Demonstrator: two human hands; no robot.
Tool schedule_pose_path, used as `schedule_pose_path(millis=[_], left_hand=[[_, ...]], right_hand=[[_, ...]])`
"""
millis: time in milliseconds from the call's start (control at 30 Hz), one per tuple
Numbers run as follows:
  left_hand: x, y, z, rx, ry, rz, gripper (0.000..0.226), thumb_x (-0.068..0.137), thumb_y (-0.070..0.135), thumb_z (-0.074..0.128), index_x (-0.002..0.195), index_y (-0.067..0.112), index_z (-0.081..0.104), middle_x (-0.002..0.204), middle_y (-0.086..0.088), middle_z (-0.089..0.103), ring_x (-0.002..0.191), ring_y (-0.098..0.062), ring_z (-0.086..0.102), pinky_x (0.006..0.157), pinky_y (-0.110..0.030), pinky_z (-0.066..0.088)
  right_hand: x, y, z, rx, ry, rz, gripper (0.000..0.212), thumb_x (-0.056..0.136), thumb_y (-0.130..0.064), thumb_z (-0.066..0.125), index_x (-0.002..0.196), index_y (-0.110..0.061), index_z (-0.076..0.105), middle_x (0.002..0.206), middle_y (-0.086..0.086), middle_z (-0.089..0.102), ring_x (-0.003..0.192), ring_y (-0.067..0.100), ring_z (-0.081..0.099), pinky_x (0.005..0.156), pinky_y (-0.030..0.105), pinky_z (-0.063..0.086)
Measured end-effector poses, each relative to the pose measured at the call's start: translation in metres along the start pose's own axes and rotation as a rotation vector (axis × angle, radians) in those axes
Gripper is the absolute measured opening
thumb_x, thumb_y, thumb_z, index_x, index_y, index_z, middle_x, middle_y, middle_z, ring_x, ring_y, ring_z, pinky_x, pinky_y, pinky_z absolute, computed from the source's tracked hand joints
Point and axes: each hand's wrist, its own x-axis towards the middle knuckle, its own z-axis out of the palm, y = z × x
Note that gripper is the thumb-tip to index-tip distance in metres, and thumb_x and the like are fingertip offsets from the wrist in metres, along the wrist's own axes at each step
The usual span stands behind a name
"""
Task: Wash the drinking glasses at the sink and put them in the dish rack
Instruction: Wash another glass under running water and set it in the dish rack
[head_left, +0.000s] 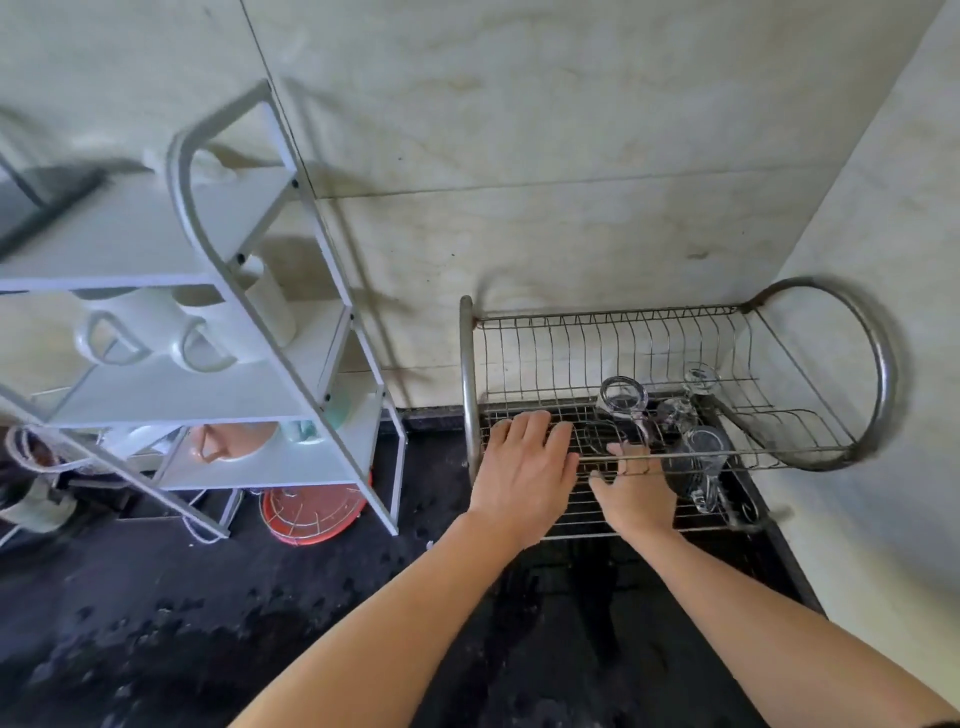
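Washed drinking glasses (623, 400) lean crowded together on the dish rack's (470, 364) lower grid. The left hand (524, 467) lies flat there with fingers straight. The right hand (636, 493), fingers spread, grips nothing just beside them. A careless nudge could knock the tilted glasses together and chip them.
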Motion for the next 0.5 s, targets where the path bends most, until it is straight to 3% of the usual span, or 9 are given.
schedule_pose_path(millis=[100, 167, 300, 400, 500], left_hand=[[-0.045, -0.007, -0.018, -0.006, -0.007, 0.183, 0.018, 0.087, 0.023, 0.051, 0.098, 0.013, 0.062, 0.102, -0.006, 0.060, 0.089, -0.024, 0.058, 0.077, -0.037, 0.049], [-0.089, -0.025, -0.030, 0.009, -0.056, 0.193, 0.014, 0.085, 0.023, 0.052, 0.093, 0.015, 0.061, 0.094, -0.004, 0.059, 0.081, -0.022, 0.057, 0.069, -0.034, 0.047], [-0.186, -0.097, -0.061, 0.034, -0.188, -0.013, 0.013, 0.086, 0.021, 0.052, 0.090, 0.013, 0.062, 0.087, -0.005, 0.059, 0.075, -0.026, 0.060, 0.062, -0.038, 0.049], [-0.259, -0.156, -0.098, 0.109, -0.304, -0.215, 0.021, 0.095, 0.021, 0.041, 0.105, 0.011, 0.056, 0.104, -0.008, 0.057, 0.094, -0.029, 0.056, 0.078, -0.039, 0.043], [-0.330, -0.208, -0.131, 0.175, -0.306, -0.414, 0.020, 0.094, 0.021, 0.040, 0.104, 0.011, 0.054, 0.108, -0.009, 0.055, 0.100, -0.031, 0.055, 0.079, -0.039, 0.041]], right_hand=[[-0.046, -0.015, 0.018, -0.082, -0.067, -0.053, 0.029, 0.093, -0.040, 0.054, 0.119, -0.027, 0.061, 0.120, -0.007, 0.062, 0.105, 0.016, 0.062, 0.081, 0.034, 0.051], [-0.077, -0.033, 0.033, -0.128, -0.098, -0.097, 0.023, 0.093, -0.039, 0.054, 0.111, -0.028, 0.064, 0.109, -0.009, 0.067, 0.098, 0.016, 0.064, 0.077, 0.032, 0.051], [-0.141, -0.092, 0.071, -0.143, -0.166, -0.170, 0.017, 0.091, -0.039, 0.055, 0.100, -0.031, 0.066, 0.102, -0.011, 0.070, 0.096, 0.018, 0.064, 0.077, 0.031, 0.052], [-0.188, -0.153, 0.104, -0.140, -0.210, -0.278, 0.017, 0.091, -0.038, 0.055, 0.099, -0.031, 0.067, 0.102, -0.011, 0.070, 0.099, 0.018, 0.064, 0.077, 0.031, 0.052], [-0.234, -0.219, 0.134, -0.140, -0.257, -0.424, 0.018, 0.091, -0.037, 0.054, 0.102, -0.030, 0.067, 0.106, -0.009, 0.069, 0.100, 0.020, 0.064, 0.078, 0.030, 0.049]])
